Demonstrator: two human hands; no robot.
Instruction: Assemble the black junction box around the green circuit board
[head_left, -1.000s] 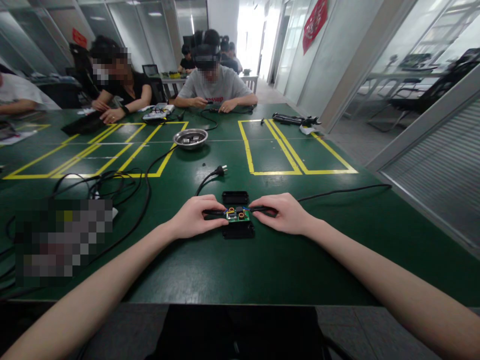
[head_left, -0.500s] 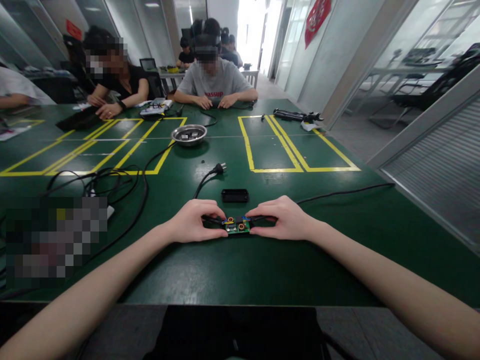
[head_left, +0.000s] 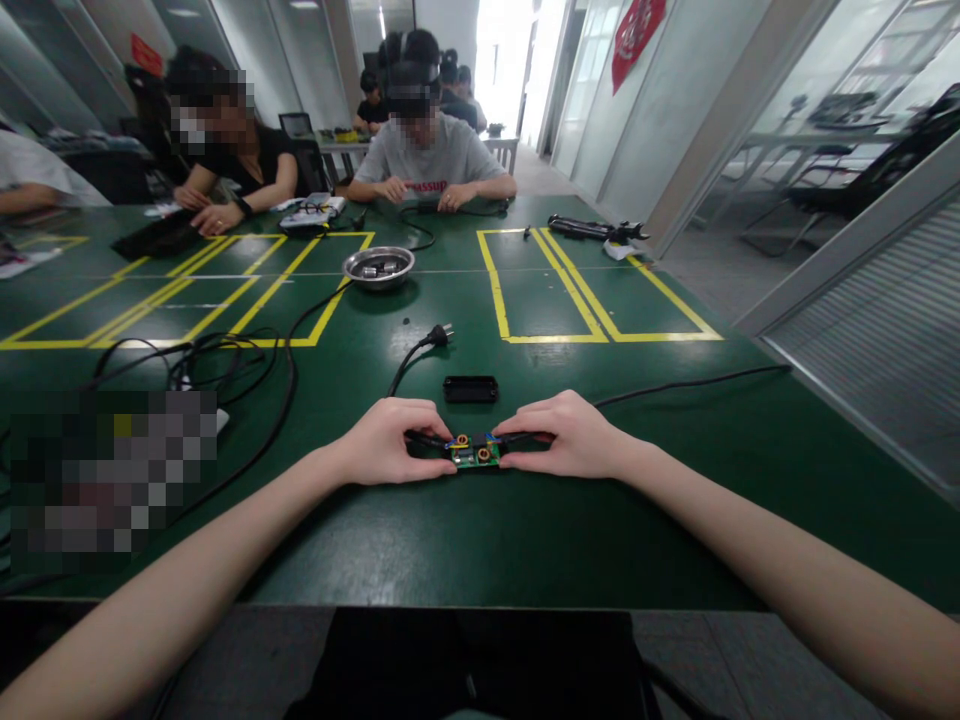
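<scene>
A small green circuit board (head_left: 475,456) with copper coils and thin coloured wires lies between my hands, near the front of the table. My left hand (head_left: 397,440) pinches its left end between thumb and fingers, by a black cable. At the right end, my right hand (head_left: 559,435) closes thumb and fingers on the board beside another black cable (head_left: 690,383), which runs off to the right. Just beyond the board sits a black plastic case half (head_left: 470,389), open side up. Whether a matching shell lies under the board is hard to see.
A black power plug (head_left: 438,337) lies beyond my left hand. Farther back stands a metal bowl (head_left: 379,268) with small metal parts. Tangled black cables (head_left: 202,360) cover the left side of the green table (head_left: 360,550). Co-workers sit across, and a black tool-like object (head_left: 589,229) lies far right.
My hands and the circuit board stay almost exactly where they were. Across the table, a co-worker's hand has lifted slightly and moved left.
</scene>
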